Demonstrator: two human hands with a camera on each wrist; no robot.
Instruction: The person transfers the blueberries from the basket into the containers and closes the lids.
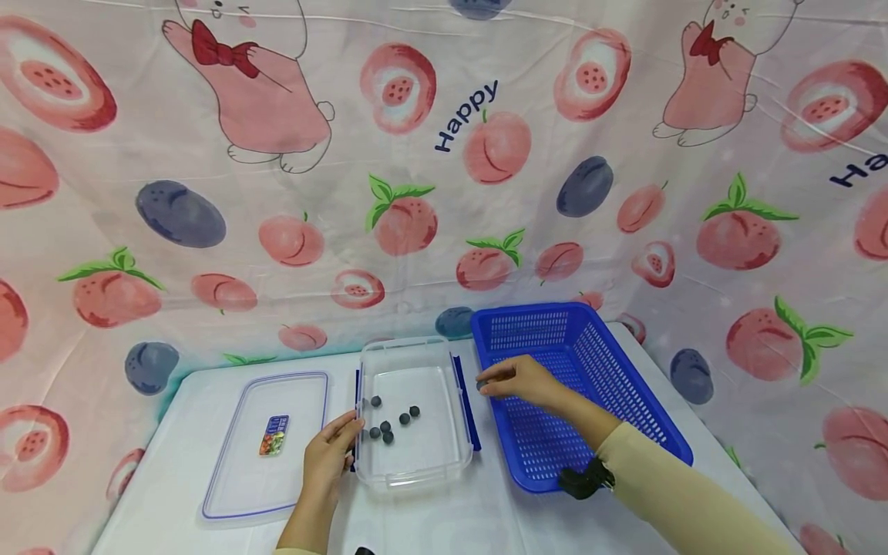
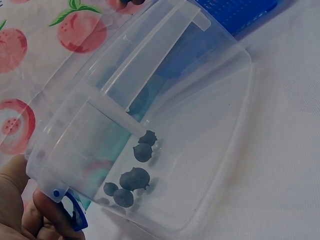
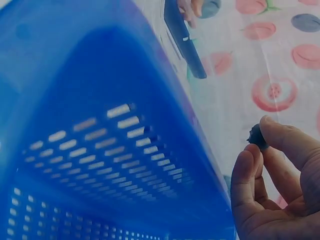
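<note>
A clear plastic container (image 1: 444, 462) stands at the table's middle with several dark blueberries (image 1: 385, 425) on its floor; the left wrist view shows the blueberries (image 2: 134, 179) clustered near one wall. My left hand (image 1: 350, 428) grips the container's left rim beside a blue latch (image 2: 73, 214). My right hand (image 1: 487, 383) hovers over the left rim of a blue mesh basket (image 1: 610, 385), just right of the container. In the right wrist view a single blueberry (image 3: 256, 136) is pinched between its thumb and fingertips.
The container's clear lid (image 1: 236, 470) with a small coloured sticker (image 1: 274, 435) lies flat to the left. A fruit-print cloth (image 1: 444, 154) hangs behind and around the white table (image 1: 444, 524). The basket's inside (image 3: 100, 160) looks bare.
</note>
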